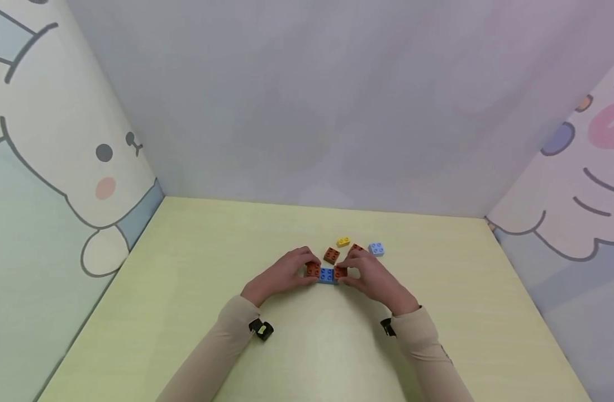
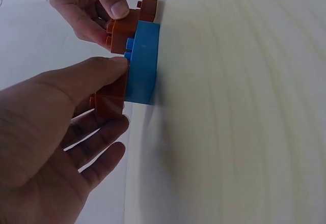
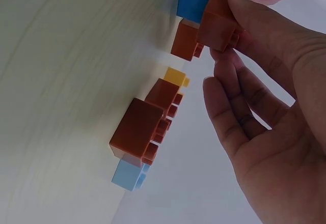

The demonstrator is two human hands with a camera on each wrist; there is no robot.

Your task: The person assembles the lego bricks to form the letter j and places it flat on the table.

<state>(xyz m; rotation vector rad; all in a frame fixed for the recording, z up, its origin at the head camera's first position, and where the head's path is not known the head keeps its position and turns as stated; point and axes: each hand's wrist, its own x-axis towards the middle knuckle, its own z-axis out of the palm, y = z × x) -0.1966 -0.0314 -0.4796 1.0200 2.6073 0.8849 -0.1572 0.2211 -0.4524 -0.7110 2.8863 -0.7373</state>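
A long blue toy building brick (image 1: 327, 275) lies on the table, its middle studs showing between two reddish-brown bricks at its ends. My left hand (image 1: 285, 272) pinches the left brown brick (image 2: 110, 100) between thumb and fingers, over the blue brick's left end. From the other side, my right hand (image 1: 374, 277) pinches the right brown brick (image 3: 218, 21) over the right end. Both brown bricks jut out past the blue brick (image 2: 143, 63). In the left wrist view, the left hand's lower fingers spread loosely below its brick.
Just behind the hands lie a loose brown brick (image 1: 331, 255), a small yellow brick (image 1: 343, 242), another brown brick (image 1: 356, 248) partly behind the right hand, and a light blue brick (image 1: 376, 249). A pale wall (image 1: 307, 111) rises at the table's (image 1: 211, 240) far edge.
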